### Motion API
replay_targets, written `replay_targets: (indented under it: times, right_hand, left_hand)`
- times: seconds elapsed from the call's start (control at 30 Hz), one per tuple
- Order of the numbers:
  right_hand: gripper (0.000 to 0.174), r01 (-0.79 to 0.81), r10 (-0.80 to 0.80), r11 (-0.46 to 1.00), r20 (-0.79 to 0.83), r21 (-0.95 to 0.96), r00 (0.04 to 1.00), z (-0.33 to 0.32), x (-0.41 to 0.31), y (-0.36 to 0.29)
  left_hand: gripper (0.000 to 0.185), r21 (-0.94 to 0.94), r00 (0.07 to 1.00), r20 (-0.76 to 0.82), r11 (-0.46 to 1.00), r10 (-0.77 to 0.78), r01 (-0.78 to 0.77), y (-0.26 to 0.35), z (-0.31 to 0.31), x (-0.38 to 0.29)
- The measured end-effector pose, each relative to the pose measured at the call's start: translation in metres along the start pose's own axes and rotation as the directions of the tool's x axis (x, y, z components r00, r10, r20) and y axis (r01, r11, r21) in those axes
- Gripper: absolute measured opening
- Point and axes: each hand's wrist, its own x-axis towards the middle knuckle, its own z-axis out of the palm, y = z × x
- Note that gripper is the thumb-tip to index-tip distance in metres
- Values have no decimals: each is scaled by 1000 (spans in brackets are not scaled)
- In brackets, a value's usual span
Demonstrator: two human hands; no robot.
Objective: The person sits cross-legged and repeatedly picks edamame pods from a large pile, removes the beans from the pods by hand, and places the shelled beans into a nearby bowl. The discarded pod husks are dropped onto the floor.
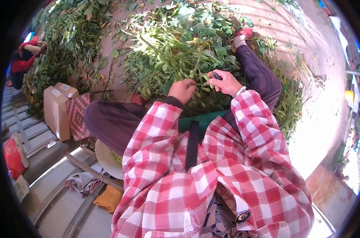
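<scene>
A large heap of cut soybean-like plants with green pods lies before me between my legs. My left hand is closed with thumb and fingers on a podded stem, at the near edge of the heap. To its right, my right hand pinches a green pod and also holds a small dark tool, whose kind I cannot tell. Several pods hang between the two hands. Part of a green thing shows in my lap below them.
Another plant heap lies at upper left, with a person in red beside it. Cardboard boxes, a checkered woven piece and a pale basin with green contents are at left. More plants lie beyond my right leg.
</scene>
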Motion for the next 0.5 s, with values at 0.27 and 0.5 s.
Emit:
replay_targets:
  times: [0.27, 0.5]
  right_hand:
    - [21, 307, -494, 793, -262, -526, 829, 34, -16, -9]
    - [25, 268, -381, 896, -307, -353, 872, 52, -20, 4]
  left_hand:
    - [26, -679, 944, 227, 656, -239, 330, 36, 6, 0]
    - [32, -868, 918, 288, 330, -274, 371, 27, 16, 8]
